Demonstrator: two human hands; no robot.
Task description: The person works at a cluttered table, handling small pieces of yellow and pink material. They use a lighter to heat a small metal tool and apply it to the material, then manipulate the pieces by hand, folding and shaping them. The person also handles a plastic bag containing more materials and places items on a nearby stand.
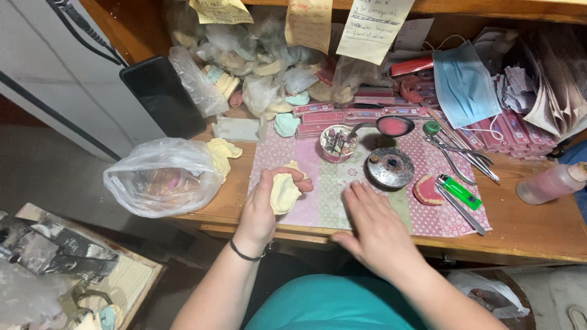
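The right hand (374,227) is lying flat near the front edge of the desk (526,229), fingers loose, gripping nothing. The left hand (264,205) is gripping a pale yellow tooth mold (284,192) there. Farther back, a round metal burner (391,167) is sitting mid-desk.

Bare forearms, a thin black band on the left wrist (244,253), and a teal top (333,304).

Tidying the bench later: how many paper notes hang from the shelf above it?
3. A yellow note at left, a tan note in the middle, a pale note at right. Others may hang beyond the frame's top edge.
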